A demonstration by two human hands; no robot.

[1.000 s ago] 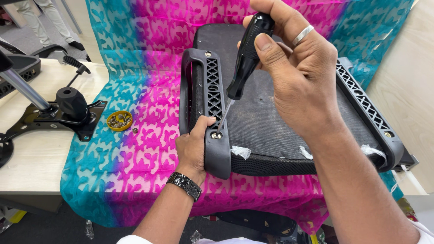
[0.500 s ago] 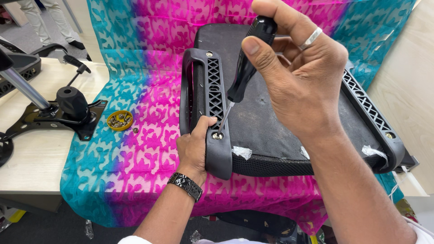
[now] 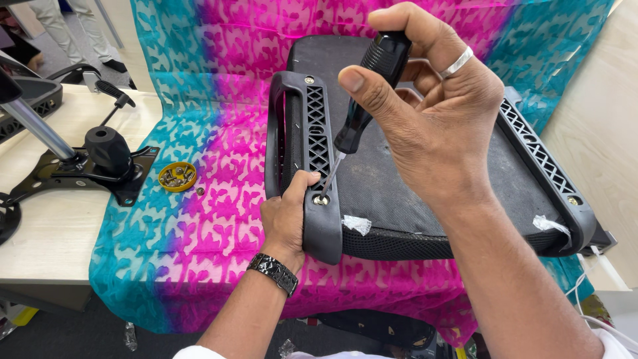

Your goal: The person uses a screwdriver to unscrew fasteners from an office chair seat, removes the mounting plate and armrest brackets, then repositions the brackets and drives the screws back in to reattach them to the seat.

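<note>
You have no packages, signs or screens in front of you; the nearest thing to a label is two scraps of white tape (image 3: pixel 357 224) stuck on the seat's front edge.

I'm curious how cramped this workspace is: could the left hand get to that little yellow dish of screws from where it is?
Probably yes. The left hand grips the black armrest, and the yellow dish of screws lies on the cloth to its left, with nothing between them. It would have to let go of the armrest first.
</note>
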